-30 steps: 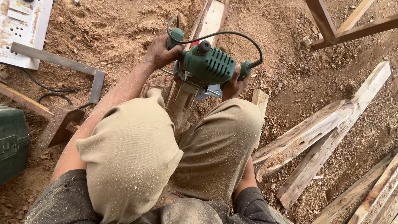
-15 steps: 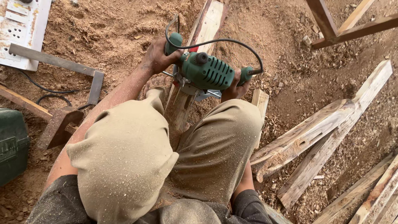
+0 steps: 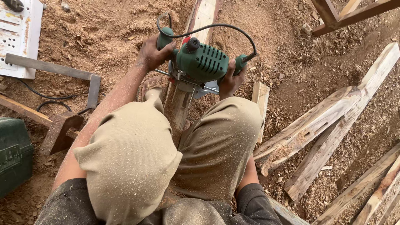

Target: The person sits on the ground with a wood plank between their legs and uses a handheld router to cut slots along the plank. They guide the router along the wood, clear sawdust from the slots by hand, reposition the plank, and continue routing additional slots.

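Observation:
A green power router (image 3: 202, 62) with a black cord stands on a long wooden plank (image 3: 204, 16) that runs away from me over the sawdust. My left hand (image 3: 152, 54) grips the router's left handle. My right hand (image 3: 229, 79) grips its right handle. I squat over the plank with my knees in dusty tan trousers (image 3: 216, 146) on either side, and my bare foot (image 3: 151, 85) rests beside the plank under the left hand. The router's base and bit are hidden behind its body.
Sawdust covers the ground. A steel square (image 3: 62, 73) and a white perforated board (image 3: 18, 33) lie at the left, a green case (image 3: 12, 154) at the lower left. Rough planks (image 3: 329, 125) lie at the right, and a wooden frame (image 3: 350, 14) stands top right.
The router and both hands have slid a little along the plank, away from me. The grip on both handles is unchanged.

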`<action>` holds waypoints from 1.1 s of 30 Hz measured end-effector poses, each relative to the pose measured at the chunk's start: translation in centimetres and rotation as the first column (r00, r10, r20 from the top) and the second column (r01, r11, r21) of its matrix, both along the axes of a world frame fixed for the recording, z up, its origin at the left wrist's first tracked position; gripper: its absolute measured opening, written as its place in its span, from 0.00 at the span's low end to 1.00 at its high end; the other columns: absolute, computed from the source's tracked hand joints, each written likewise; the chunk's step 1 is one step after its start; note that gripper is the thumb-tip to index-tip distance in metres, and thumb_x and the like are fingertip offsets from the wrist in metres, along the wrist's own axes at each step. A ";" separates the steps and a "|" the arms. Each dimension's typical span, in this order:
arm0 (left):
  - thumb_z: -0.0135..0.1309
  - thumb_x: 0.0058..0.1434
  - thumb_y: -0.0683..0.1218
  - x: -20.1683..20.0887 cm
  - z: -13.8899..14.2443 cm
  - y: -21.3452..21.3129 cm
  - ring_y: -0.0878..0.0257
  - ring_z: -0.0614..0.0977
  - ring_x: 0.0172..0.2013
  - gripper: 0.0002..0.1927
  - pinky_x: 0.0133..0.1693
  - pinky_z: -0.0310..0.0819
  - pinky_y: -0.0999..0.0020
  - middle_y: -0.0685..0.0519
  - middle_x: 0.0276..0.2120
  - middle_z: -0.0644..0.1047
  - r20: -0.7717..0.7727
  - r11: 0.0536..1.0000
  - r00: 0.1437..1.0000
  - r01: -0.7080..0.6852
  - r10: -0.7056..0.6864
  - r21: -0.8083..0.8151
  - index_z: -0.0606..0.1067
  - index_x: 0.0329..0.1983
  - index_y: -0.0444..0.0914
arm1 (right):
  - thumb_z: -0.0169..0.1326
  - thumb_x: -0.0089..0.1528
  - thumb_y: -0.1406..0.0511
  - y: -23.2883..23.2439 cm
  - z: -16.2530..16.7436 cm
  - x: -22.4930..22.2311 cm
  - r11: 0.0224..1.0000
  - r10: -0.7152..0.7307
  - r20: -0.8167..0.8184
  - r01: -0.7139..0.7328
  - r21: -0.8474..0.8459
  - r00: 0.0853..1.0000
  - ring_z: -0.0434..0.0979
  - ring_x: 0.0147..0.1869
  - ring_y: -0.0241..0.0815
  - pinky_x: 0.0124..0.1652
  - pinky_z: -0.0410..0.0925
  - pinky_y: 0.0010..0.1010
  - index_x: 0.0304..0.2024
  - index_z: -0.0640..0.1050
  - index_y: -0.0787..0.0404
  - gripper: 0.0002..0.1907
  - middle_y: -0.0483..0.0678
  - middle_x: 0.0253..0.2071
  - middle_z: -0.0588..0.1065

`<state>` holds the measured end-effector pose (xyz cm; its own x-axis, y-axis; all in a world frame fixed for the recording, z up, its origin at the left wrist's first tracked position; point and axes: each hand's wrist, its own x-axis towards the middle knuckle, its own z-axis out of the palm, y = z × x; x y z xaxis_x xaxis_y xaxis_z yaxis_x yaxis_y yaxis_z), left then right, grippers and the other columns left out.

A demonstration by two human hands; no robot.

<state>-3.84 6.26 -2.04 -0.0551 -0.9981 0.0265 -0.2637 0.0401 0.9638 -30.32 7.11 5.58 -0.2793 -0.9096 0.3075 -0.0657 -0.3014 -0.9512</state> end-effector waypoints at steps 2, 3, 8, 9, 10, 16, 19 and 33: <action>0.47 0.69 0.66 0.0 0.0 -0.1 0.61 0.85 0.32 0.26 0.35 0.84 0.61 0.49 0.29 0.80 0.029 1.000 1.000 -0.007 0.008 -0.020 0.71 0.36 0.38 | 0.55 0.69 0.55 0.0 0.0 -0.1 1.000 -0.006 0.015 0.006 0.002 1.000 0.74 0.38 0.36 0.40 0.71 0.31 0.57 0.71 0.63 0.22 0.45 0.37 0.74; 0.47 0.69 0.66 -0.1 0.1 -0.2 0.62 0.84 0.31 0.26 0.35 0.83 0.61 0.50 0.29 0.80 0.031 1.000 1.000 -0.004 0.005 -0.022 0.71 0.36 0.38 | 0.55 0.69 0.55 0.0 0.0 -0.1 1.000 -0.017 -0.018 0.017 0.002 1.000 0.74 0.38 0.36 0.40 0.71 0.31 0.57 0.71 0.63 0.22 0.45 0.37 0.74; 0.44 0.69 0.66 -0.3 0.6 -1.1 0.64 0.83 0.28 0.26 0.31 0.82 0.63 0.52 0.28 0.79 -0.026 0.994 0.999 0.041 -0.044 -0.100 0.71 0.37 0.39 | 0.54 0.68 0.52 -0.4 0.1 -0.4 0.997 -0.073 -0.179 0.069 -0.026 0.981 0.74 0.41 0.36 0.43 0.70 0.31 0.60 0.71 0.63 0.27 0.45 0.38 0.74; 0.45 0.69 0.66 -0.3 0.8 -1.3 0.64 0.83 0.28 0.26 0.31 0.83 0.63 0.52 0.28 0.79 -0.038 0.995 0.999 0.034 -0.038 -0.097 0.72 0.37 0.39 | 0.55 0.68 0.52 -0.7 0.1 -0.3 0.998 -0.063 -0.152 0.058 -0.035 0.986 0.74 0.42 0.37 0.45 0.70 0.31 0.60 0.71 0.64 0.26 0.46 0.40 0.74; 0.46 0.70 0.66 -0.3 1.0 -1.6 0.64 0.83 0.28 0.26 0.32 0.83 0.63 0.52 0.28 0.79 -0.052 0.995 0.998 0.025 -0.030 -0.100 0.72 0.37 0.38 | 0.55 0.69 0.52 -1.0 0.3 -0.3 0.998 -0.051 -0.124 0.045 -0.051 0.991 0.74 0.44 0.38 0.47 0.70 0.31 0.59 0.72 0.64 0.25 0.46 0.42 0.74; 0.49 0.67 0.63 -0.4 1.7 -3.8 0.65 0.84 0.28 0.23 0.32 0.83 0.65 0.52 0.28 0.81 -0.073 0.996 0.997 0.015 -0.021 -0.087 0.75 0.37 0.38 | 0.55 0.68 0.53 -3.4 0.5 -0.3 0.998 -0.046 -0.156 0.038 -0.056 0.987 0.75 0.39 0.37 0.41 0.71 0.32 0.56 0.72 0.64 0.24 0.47 0.37 0.74; 0.47 0.66 0.62 -0.3 1.3 -4.5 0.64 0.83 0.28 0.23 0.31 0.81 0.64 0.51 0.27 0.81 -0.008 0.996 1.000 -0.003 0.002 -0.095 0.76 0.36 0.38 | 0.55 0.68 0.52 -4.0 0.1 -0.4 0.998 -0.052 -0.167 0.044 -0.052 0.985 0.75 0.39 0.37 0.41 0.72 0.33 0.57 0.73 0.64 0.25 0.48 0.38 0.75; 0.49 0.65 0.63 0.4 -1.8 -6.3 0.65 0.79 0.24 0.24 0.26 0.77 0.66 0.52 0.25 0.78 -0.071 0.997 0.997 0.036 -0.031 0.067 0.76 0.32 0.38 | 0.59 0.64 0.48 -5.6 -5.0 -3.6 0.920 0.198 0.299 -0.282 0.272 0.934 0.76 0.44 0.36 0.43 0.72 0.29 0.61 0.71 0.65 0.33 0.45 0.42 0.74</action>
